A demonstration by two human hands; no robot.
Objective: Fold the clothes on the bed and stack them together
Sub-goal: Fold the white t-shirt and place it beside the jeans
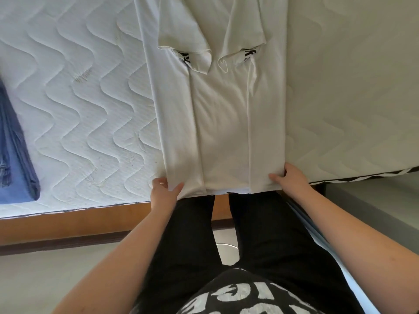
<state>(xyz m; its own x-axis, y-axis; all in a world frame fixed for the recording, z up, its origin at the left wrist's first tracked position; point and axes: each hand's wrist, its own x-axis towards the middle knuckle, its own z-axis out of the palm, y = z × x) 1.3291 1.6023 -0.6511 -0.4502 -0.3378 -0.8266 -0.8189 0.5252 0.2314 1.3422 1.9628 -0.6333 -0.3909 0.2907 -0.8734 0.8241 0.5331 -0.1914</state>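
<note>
At the lower centre of the frame, both hands are gripping the near hem of a white T-shirt (221,123) lying on the quilted mattress (86,105). The left hand (163,191) is pinching the shirt's lower left corner, thumb on top; the right hand (289,177) is pinching the lower right corner. The shirt is stretching away towards the top of the frame, both sides and sleeves folded inward. At the left edge, folded blue clothes (15,155) are lying well apart.
</note>
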